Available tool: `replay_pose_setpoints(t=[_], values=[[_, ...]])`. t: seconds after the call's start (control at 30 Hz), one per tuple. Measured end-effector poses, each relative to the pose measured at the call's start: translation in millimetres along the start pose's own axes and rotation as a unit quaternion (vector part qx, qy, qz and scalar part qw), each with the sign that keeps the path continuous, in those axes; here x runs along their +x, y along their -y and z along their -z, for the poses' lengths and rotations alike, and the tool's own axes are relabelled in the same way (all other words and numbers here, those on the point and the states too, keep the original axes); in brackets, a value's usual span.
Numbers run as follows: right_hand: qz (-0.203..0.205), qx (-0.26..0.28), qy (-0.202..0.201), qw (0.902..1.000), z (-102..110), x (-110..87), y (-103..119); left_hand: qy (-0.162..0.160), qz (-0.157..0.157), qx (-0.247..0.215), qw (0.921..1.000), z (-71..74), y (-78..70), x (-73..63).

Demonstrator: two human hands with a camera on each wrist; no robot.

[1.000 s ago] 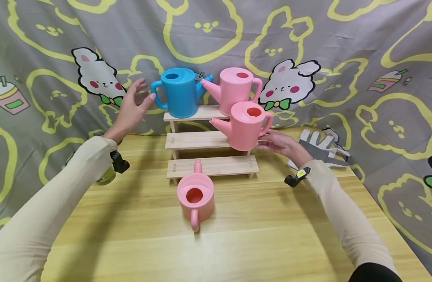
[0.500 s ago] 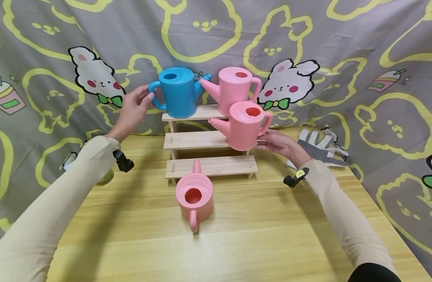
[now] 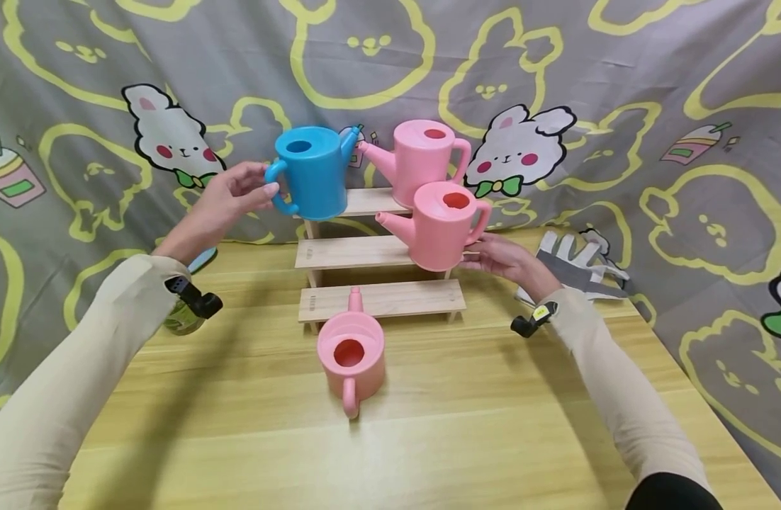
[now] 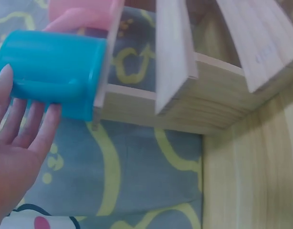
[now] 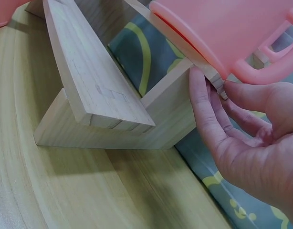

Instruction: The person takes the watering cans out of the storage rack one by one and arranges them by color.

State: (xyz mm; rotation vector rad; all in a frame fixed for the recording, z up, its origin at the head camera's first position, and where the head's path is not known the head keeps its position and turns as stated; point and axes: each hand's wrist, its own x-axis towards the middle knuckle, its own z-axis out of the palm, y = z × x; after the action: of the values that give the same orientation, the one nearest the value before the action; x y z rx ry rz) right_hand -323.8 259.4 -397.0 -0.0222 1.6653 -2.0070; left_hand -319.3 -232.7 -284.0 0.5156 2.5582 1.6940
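My left hand (image 3: 227, 195) grips the handle of a blue watering can (image 3: 317, 177), thumb on one side and fingers on the other. The can leans toward the hand at the left end of the top shelf, spout tipped up. With thumb and fingers my right hand (image 3: 502, 256) pinches the right end of the middle board of a three-step wooden stand (image 5: 118, 102). Just above that grip, a pink watering can (image 3: 438, 234) sits on the middle step. Another pink watering can (image 3: 421, 163) stands behind it on the top step, spout to the left.
A third pink watering can (image 3: 358, 372) stands on the wooden table (image 3: 461, 425) before the stand, spout toward the lowest step. Grey-and-white gloves (image 3: 575, 265) lie at the right. A green round object (image 3: 183, 320) is partly behind the left sleeve. A patterned curtain (image 3: 237, 64) hangs close behind.
My left hand has reached the blue watering can, taken its handle, and moved it slightly left, tilting it with the spout up. The right hand and the pink watering cans have stayed put.
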Motion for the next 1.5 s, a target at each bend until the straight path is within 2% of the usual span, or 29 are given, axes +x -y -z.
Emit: replay_pose_setpoints(t=[0.13,0.37,0.47,0.57,0.73,0.8,0.93,1.03,1.17,1.27,1.5], values=[[0.001,-0.001,0.008,1.0000,-2.3,1.3,-0.8,0.038,0.011,0.023,0.9990,4.8,-5.1,-2.0],[0.000,-0.005,0.006,1.0000,-1.8,1.4,-1.2,0.069,0.007,0.004,0.9976,3.4,-8.4,-12.3],[-0.002,0.000,0.005,1.0000,0.3,1.1,-0.5,0.070,0.014,0.000,0.9974,0.7,-9.6,-18.0],[-0.001,0.004,0.010,0.9999,2.9,0.8,0.5,0.057,0.017,0.001,0.9982,-1.0,-10.6,-25.4],[0.005,0.005,0.011,0.9999,5.6,-3.0,1.4,0.038,0.005,-0.021,0.9991,-5.0,-6.6,-39.0],[0.003,0.006,0.010,0.9999,5.5,-3.8,1.3,0.036,0.005,-0.020,0.9991,-4.0,-3.2,-48.6],[-0.001,0.006,0.012,0.9999,3.7,-1.0,0.9,0.020,0.025,0.008,0.9995,2.2,3.5,-76.1],[-0.004,0.005,0.011,0.9999,2.4,0.3,0.4,0.024,0.025,-0.003,0.9994,5.0,9.0,-93.9],[-0.006,0.006,0.005,1.0000,2.0,0.4,-0.4,0.064,0.003,-0.038,0.9972,5.7,19.3,-109.3],[-0.004,0.002,0.009,0.9999,2.1,1.4,-1.0,0.086,0.003,-0.035,0.9957,6.3,28.4,-122.0],[0.001,-0.009,0.017,0.9998,3.2,3.5,-2.0,0.092,0.019,-0.022,0.9953,1.0,47.2,-152.5]])
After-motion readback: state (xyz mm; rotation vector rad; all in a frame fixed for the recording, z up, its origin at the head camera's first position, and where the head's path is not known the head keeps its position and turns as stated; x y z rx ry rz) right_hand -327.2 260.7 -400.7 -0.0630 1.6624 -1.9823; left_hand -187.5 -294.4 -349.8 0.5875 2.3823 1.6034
